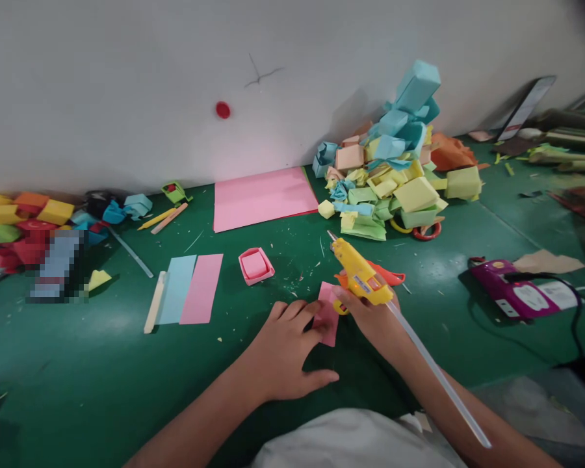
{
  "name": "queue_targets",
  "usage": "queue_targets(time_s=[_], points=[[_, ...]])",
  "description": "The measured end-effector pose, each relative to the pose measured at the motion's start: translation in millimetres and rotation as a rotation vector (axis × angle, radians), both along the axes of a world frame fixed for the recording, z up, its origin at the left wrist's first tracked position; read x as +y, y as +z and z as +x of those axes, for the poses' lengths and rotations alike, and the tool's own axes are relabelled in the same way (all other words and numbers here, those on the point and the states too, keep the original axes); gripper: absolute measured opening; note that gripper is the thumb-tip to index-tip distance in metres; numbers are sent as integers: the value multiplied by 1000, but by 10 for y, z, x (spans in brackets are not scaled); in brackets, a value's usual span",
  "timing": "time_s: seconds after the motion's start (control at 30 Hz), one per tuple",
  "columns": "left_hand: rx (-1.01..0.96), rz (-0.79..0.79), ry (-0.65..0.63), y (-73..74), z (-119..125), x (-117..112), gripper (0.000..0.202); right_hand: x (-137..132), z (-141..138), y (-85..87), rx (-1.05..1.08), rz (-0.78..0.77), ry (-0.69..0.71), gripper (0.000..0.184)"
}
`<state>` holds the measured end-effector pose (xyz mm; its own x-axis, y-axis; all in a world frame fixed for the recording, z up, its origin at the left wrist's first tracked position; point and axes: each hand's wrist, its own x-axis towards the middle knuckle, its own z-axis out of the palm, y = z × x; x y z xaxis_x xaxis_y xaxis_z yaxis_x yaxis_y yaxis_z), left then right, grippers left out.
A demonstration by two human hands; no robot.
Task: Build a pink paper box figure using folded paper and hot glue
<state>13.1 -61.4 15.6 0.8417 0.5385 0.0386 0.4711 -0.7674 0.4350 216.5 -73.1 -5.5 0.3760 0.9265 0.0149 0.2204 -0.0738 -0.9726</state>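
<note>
Right hand (370,318) grip clenched on yellow glue gun (361,276), clear glue stick (433,370) trailing back over the forearm. Left hand (285,348) lies flat, fingers pinning a small pink folded paper (327,315) to the green table (102,364), just beside the gun.

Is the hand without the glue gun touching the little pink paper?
Touching. In the head view, the left hand lies flat with its fingers over the edge of the small pink paper on the green table.

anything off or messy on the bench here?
Small paper scraps litter the green mat around the glue gun in the right hand. The heap of folded boxes leans against the wall, top blue box tilted.
</note>
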Motion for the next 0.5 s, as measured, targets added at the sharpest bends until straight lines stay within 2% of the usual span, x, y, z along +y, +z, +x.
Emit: queue_targets(time_s=[0.13,0.33,0.5], points=[[57,31,1,-10,23,-69,52,25,-39,-70,-28,22,33,41],[62,85,-5,-79,-22,-88,57,29,-12,-237,-77,49,54,34],[66,109,-5,-101,-44,-92,50,56,-14,-287,-185,120,69,31]])
